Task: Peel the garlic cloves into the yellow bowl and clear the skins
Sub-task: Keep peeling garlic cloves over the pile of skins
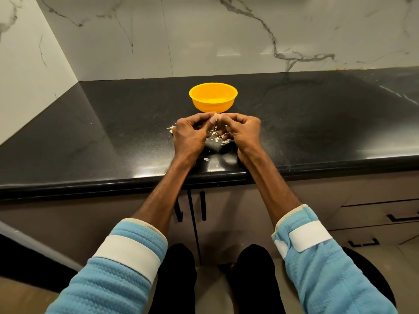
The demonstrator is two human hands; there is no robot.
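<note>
Your left hand [190,134] and right hand [242,130] are brought together knuckle to knuckle, fingers curled in, and both pinch the same garlic clove [214,117] between thumb and fingertips at the point where the hands meet. Only a small pale-and-pinkish bit of the clove shows above your fingertips. So much of it is covered that you cannot tell which way its long axis runs or where its tip points. Your other fingers are tucked toward the palms, and both wrists are raised a little off the surface. Directly below the gap between your hands lies a loose scatter of papery skins [215,138], with a few more pale scraps just outside your left hand's knuckles and one single flake [206,159] near your left wrist. Just beyond your fingertips, upright and with its mouth open toward you, stands the yellow bowl [213,105]; its near wall is close to the clove but apart from your hands. Everything rests on a glossy black countertop [90,137] that spreads wide to both sides of your hands, backed by a white marble wall [226,37]. Nearer you, your forearms cross the counter edge above brown cabinet doors [226,211], and your light-blue sleeves [118,275] carry white straps.
</note>
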